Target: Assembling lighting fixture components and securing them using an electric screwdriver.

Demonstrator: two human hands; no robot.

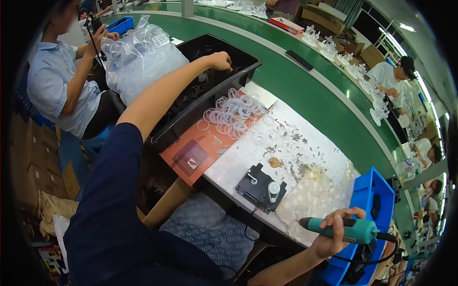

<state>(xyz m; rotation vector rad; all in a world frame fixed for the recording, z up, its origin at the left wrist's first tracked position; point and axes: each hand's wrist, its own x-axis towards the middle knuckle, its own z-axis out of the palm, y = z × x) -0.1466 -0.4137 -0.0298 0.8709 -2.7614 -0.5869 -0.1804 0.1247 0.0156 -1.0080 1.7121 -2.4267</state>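
"Beside the blue bin (360, 195), what is that in your right hand (336, 233)?"

"It's a teal power tool (361, 231): rounded body, darker nose pointing left, black cord (387, 236) curving out of the other end. My fingers and thumb are wrapped around it, close to the near edge of the white tabletop (229, 164)."

"And your left hand (220, 61)?"

"That one is over the black bin (245, 77), past the rim, fingers curled together. I can't tell whether they pinch anything."

"What sits between your hands?"

"A blocky black device (259, 194), with a pale round knob (274, 188) and a short metal post (253, 178) on top. It lies right by the near edge, tilted to my view."

"Where can you move?"

"White surface stretches from the device up to the clear rings (234, 112), heaped on an orange sheet (207, 138) against the bin. Rightward it's tighter: small metal parts (303, 169) and a crumpled cream sheet (312, 198) fill the way to the blue bin. Beyond the tabletop, a broad green surface (305, 109) runs alongside."
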